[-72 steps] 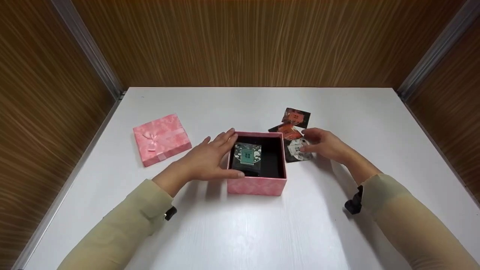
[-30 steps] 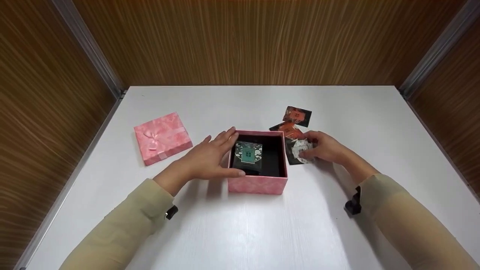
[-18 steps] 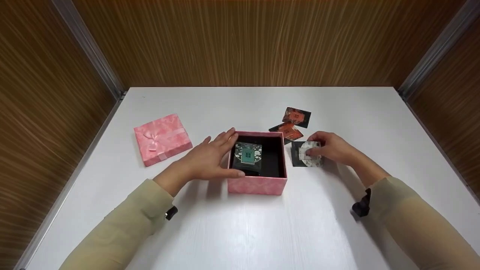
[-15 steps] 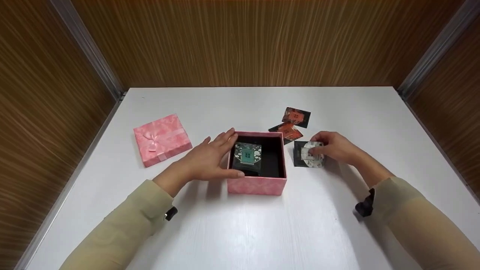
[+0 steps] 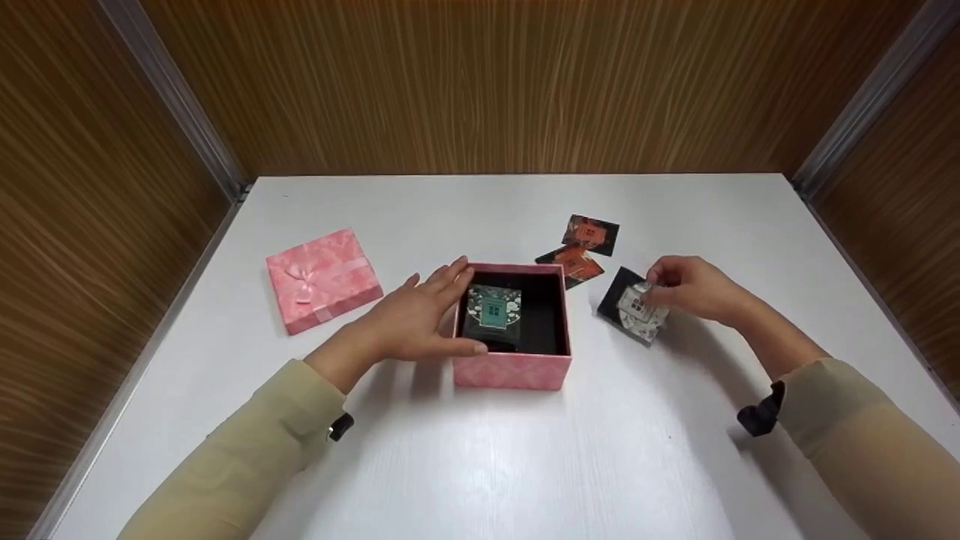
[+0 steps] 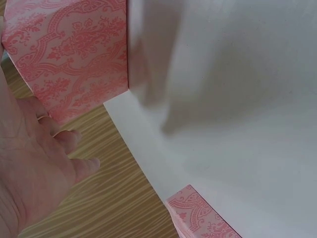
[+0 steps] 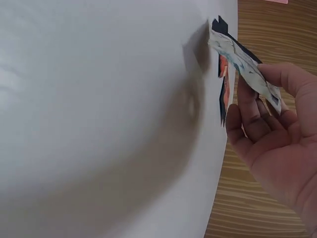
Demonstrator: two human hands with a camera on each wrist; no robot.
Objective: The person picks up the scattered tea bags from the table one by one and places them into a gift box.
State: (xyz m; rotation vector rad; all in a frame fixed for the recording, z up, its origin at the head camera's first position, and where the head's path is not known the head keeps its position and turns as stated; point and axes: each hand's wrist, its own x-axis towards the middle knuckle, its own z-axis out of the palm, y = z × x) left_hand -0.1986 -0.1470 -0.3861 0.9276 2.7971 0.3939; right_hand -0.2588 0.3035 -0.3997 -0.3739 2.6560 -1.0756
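Note:
An open pink box [image 5: 512, 373] with a dark inside stands at the table's middle. My left hand [image 5: 415, 322] rests against its left side, fingers extended along the rim and thumb over the front left corner. In the left wrist view the fingers [image 6: 69, 141] lie by the patterned pink wall. A black sachet with a green label [image 5: 493, 307] lies in the box's left half. To the right of the box, my right hand [image 5: 701, 289] pinches a black-and-white sachet [image 5: 634, 307] by its edge between thumb and fingers. The right wrist view shows this sachet [image 7: 242, 64] tilted, with jagged ends.
Two sachets with orange labels lie behind the box's right side, one farther back [image 5: 591, 234] and one nearer [image 5: 574, 264], partly hidden by the box. A pink lid with a bow [image 5: 324, 279] sits at the left. Wood-grained panels [image 5: 480, 90] border the white table [image 5: 480, 465].
My right hand has taken hold of the black-and-white sachet, drawn it rightward from beside the box and the orange-labelled sachets, and turned it. The left hand and box have stayed in place.

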